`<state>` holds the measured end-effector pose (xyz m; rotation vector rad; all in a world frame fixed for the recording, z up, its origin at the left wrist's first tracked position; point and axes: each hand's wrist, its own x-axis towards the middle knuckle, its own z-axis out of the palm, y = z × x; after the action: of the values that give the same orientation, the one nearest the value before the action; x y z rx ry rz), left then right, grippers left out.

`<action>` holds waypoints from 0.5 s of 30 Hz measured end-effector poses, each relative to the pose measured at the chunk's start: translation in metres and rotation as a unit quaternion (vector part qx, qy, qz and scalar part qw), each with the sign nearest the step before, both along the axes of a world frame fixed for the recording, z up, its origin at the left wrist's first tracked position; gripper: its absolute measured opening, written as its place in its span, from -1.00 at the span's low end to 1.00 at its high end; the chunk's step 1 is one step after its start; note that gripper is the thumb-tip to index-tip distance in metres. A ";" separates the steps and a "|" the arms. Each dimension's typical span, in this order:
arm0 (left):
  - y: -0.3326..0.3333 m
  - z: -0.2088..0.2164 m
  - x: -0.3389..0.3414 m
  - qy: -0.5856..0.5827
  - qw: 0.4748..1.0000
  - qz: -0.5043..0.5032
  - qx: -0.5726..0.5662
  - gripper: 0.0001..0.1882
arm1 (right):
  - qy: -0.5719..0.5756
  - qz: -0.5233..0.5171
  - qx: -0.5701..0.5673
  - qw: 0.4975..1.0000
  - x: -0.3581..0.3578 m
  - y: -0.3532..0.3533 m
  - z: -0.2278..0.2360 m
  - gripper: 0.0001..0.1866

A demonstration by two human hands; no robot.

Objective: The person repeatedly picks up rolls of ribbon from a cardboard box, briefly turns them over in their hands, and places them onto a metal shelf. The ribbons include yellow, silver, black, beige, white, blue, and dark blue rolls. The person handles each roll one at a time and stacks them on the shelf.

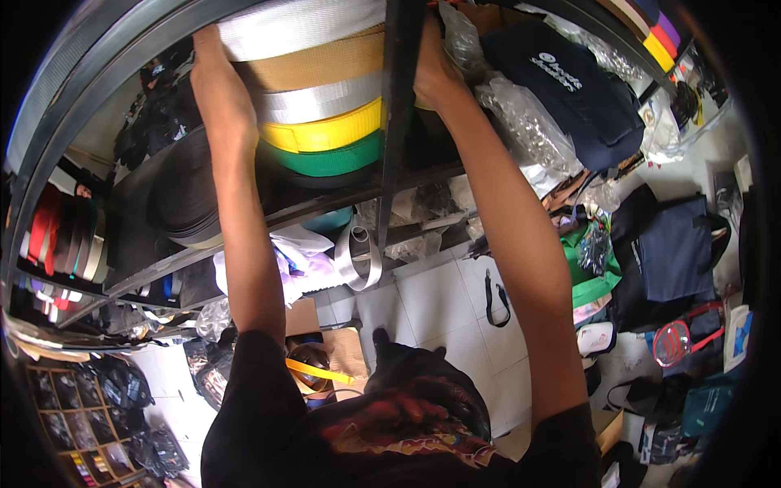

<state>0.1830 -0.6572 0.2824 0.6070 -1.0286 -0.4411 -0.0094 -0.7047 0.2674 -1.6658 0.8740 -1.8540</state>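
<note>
The stack of flat webbing rolls, white, tan, yellow and green [321, 98], lies on the shelf left of the dark steel upright post [400, 114], bracketed by left hand [207, 45] and right hand [435, 69], grips hidden.

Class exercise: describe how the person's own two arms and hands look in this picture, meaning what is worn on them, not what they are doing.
Both arms are bare from the short sleeves to the hands. The left hand and right hand wear no gloves, and no watch, bracelet or ring shows on either. The sleeves belong to a black T-shirt with a red and yellow print on the front. Part of each hand is hidden among the shelf's goods.
</note>
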 end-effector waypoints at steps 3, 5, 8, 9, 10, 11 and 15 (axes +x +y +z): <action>0.004 0.003 0.010 -0.012 0.997 -0.046 0.055 -0.47 | 0.013 -0.015 0.002 1.000 0.001 0.004 -0.003 -0.50; 0.008 0.007 0.003 -0.003 0.995 -0.073 0.072 -0.45 | 0.018 -0.026 0.003 0.999 0.002 0.007 -0.007 -0.49; -0.013 -0.003 0.012 -0.016 1.000 -0.002 0.022 -0.45 | 0.021 -0.033 0.004 0.999 0.010 0.009 -0.010 -0.49; -0.013 -0.001 0.005 -0.020 1.000 -0.015 0.013 -0.36 | 0.022 -0.041 0.005 0.999 0.009 0.009 -0.011 -0.49; -0.009 -0.002 -0.001 -0.039 0.999 -0.008 0.028 -0.34 | 0.023 -0.047 0.006 0.999 0.007 0.009 -0.012 -0.49; -0.001 -0.005 -0.006 -0.059 0.997 -0.002 0.043 -0.31 | 0.026 -0.054 0.008 0.998 0.005 0.008 -0.012 -0.49; 0.004 -0.005 -0.006 -0.087 0.994 0.030 0.056 -0.20 | 0.033 -0.053 0.013 0.998 0.010 0.010 -0.013 -0.49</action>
<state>0.1770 -0.6535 0.2769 0.7858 -1.1531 -0.3994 0.0010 -0.6950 0.2545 -1.7041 1.0287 -1.8571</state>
